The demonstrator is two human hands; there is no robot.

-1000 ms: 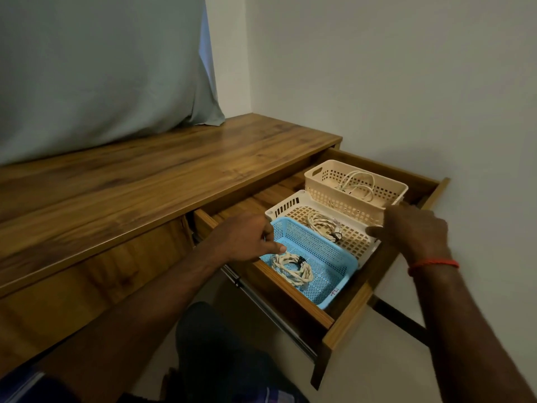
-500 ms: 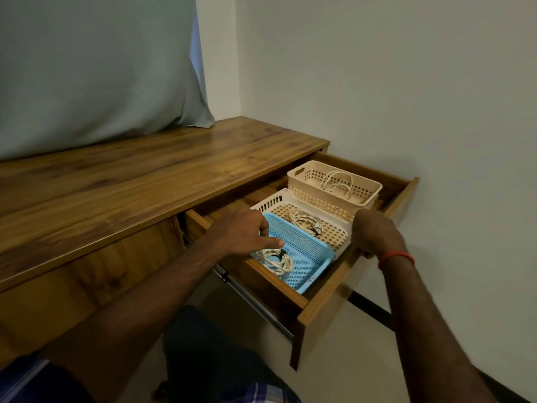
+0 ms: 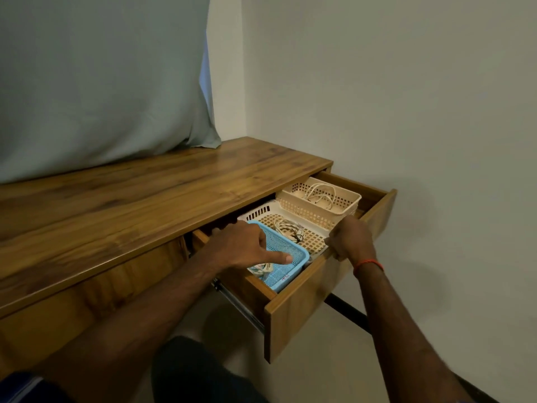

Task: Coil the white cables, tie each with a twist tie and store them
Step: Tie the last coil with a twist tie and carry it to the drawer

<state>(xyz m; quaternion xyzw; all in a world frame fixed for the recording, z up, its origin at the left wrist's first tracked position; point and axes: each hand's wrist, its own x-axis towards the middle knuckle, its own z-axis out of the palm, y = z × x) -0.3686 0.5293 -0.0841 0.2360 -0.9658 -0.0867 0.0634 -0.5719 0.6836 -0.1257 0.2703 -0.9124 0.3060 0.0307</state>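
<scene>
An open drawer of the wooden desk holds three baskets in a row. The cream basket at the far end has a coiled white cable in it. In the white basket in the middle lies a tied coil. The blue basket is nearest, and its coil is mostly hidden under my left hand, which hovers over it with fingers stretched out. My right hand grips the top edge of the drawer front.
The bare wooden desk top runs to the left, with a grey-green cloth hanging behind it. A white wall stands close on the right. A black metal bar and the drawer slide lie under the drawer.
My right hand has moved from the baskets to the drawer's front edge, and the drawer has slid partly inward. My left hand stays over the blue basket.
</scene>
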